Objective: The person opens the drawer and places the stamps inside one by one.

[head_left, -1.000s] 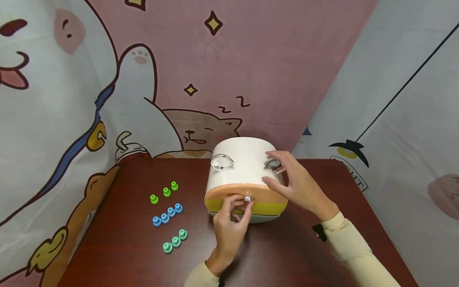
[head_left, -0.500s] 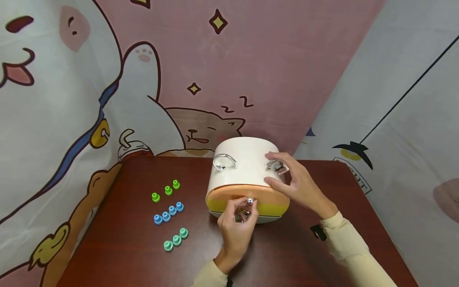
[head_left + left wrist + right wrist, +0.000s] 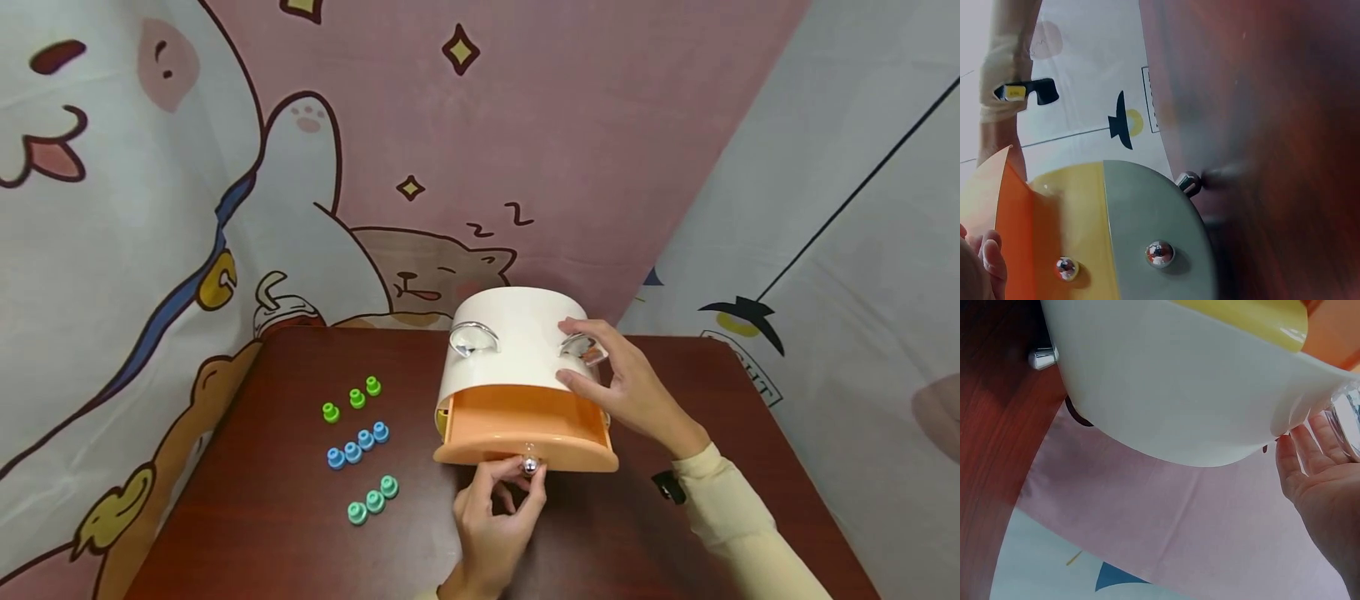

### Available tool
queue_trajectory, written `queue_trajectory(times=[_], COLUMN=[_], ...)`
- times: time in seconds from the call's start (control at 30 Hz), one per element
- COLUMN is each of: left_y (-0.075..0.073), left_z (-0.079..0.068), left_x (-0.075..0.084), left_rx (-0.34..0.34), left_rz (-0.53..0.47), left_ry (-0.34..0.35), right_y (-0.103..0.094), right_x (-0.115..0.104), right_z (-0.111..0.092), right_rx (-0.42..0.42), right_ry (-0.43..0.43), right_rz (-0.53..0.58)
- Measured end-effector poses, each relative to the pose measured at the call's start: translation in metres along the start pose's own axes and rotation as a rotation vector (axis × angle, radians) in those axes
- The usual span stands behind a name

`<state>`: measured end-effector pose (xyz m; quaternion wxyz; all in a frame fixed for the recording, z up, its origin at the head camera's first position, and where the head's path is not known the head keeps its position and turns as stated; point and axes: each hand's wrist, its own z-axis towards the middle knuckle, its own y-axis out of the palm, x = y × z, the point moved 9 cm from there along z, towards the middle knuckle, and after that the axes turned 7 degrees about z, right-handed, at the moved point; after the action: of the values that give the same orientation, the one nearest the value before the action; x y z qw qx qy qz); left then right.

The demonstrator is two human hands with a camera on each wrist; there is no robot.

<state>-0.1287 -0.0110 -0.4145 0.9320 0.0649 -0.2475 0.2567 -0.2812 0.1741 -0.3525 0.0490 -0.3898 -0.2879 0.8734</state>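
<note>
A small white cabinet (image 3: 517,333) with rounded sides stands on the table, and its orange drawer (image 3: 465,452) is pulled out toward me. My left hand (image 3: 491,525) pinches the silver knob (image 3: 530,465) on that drawer's front. Spread around the silver ring-shaped handle (image 3: 581,343) at the cabinet's top right, my right hand (image 3: 630,383) rests its thumb and fingers against the white shell. In the left wrist view, a yellow drawer (image 3: 1082,212) and a grey-green drawer (image 3: 1141,200), each with a silver knob, lie below the orange one. The drawer's visible inside is bare orange.
Left of the cabinet, small pegs lie in three rows: green pegs (image 3: 357,398), blue pegs (image 3: 353,452) and teal pegs (image 3: 375,501). A second silver ring (image 3: 474,337) sits on the cabinet's top left. A patterned cloth (image 3: 600,150) hangs behind the table (image 3: 277,533).
The orange drawer, shut before, has slid out toward me with my left hand on its knob. My right hand stays at the cabinet's top right.
</note>
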Motion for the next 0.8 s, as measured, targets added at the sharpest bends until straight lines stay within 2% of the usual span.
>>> queue_trajectory(times=[0.23, 0.4, 0.57, 0.8], left_y=[-0.014, -0.024, -0.028, -0.031], left_z=[0.004, 0.008, 0.010, 0.004], left_x=[0.027, 0.043, 0.049, 0.051], left_rx=[0.030, 0.095, 0.112, 0.069], left_rz=[-0.019, 0.009, -0.015, -0.009], left_ry=[0.112, 0.199, 0.262, 0.318], right_y=[0.000, 0.001, 0.001, 0.000], right_x=[0.002, 0.002, 0.001, 0.002], right_z=[-0.002, -0.002, -0.002, -0.002], right_rx=[0.003, -0.002, 0.002, 0.010], right_ry=[0.005, 0.007, -0.004, -0.005], right_rz=[-0.008, 0.001, 0.010, 0.025])
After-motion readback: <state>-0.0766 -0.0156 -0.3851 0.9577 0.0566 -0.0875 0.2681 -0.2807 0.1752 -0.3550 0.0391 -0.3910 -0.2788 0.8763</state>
